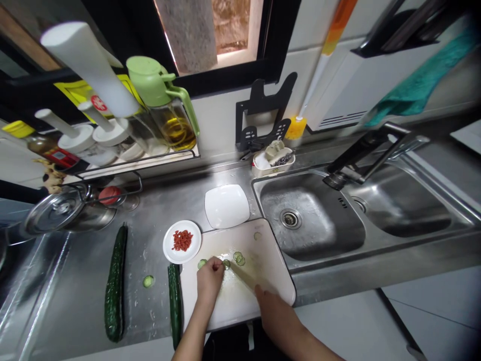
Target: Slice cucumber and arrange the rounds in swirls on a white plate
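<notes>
On the white cutting board [240, 303], my left hand [210, 278] is closed in a pinch at a small cucumber slice [226, 264]. My right hand [274, 308] is wrapped round the handle end of a knife, whose blade [244, 276] reaches up and left toward my left fingertips. Thin green slices [239, 258] lie just right of the fingertips, and a pale slice [257, 235] is near the board's top right. Another green piece [202, 263] touches the area left of my left hand. One whole cucumber [175, 301] lies along the board's left edge.
A second cucumber [115, 286] and a cucumber end [148, 281] lie on the steel counter. Behind the board are a small plate [195, 250] of red pieces and a square white plate [227, 206]. The sink [311, 220] is at right; a bottle rack [150, 161] stands back left.
</notes>
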A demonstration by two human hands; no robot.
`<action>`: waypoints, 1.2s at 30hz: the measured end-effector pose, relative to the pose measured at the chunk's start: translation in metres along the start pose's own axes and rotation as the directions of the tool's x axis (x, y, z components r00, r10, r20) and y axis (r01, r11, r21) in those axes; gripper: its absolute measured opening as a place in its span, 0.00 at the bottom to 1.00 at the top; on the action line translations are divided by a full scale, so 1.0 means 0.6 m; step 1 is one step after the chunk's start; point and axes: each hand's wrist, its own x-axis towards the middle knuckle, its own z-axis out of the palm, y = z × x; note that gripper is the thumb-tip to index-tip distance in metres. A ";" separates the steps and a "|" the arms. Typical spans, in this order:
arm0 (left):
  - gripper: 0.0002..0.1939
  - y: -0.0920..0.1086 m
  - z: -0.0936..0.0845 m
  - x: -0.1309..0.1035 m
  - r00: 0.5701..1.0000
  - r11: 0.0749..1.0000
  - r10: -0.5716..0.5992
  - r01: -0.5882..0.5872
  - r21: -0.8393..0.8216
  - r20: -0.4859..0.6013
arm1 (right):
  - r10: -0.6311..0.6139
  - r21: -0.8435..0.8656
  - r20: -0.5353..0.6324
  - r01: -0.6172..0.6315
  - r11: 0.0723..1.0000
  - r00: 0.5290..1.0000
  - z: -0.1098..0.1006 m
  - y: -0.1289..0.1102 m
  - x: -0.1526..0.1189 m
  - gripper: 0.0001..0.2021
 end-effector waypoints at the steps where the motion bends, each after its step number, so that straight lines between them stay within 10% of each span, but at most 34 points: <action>1: 0.07 0.000 0.000 0.001 1.000 1.000 -0.004 0.004 0.005 0.001 | -0.001 -0.005 0.004 0.001 1.000 1.000 0.000 -0.002 0.001 0.27; 36: 0.08 0.002 -0.004 0.003 1.000 1.000 0.012 -0.012 -0.001 0.026 | -0.007 0.026 0.023 0.006 1.000 1.000 0.006 0.000 -0.007 0.28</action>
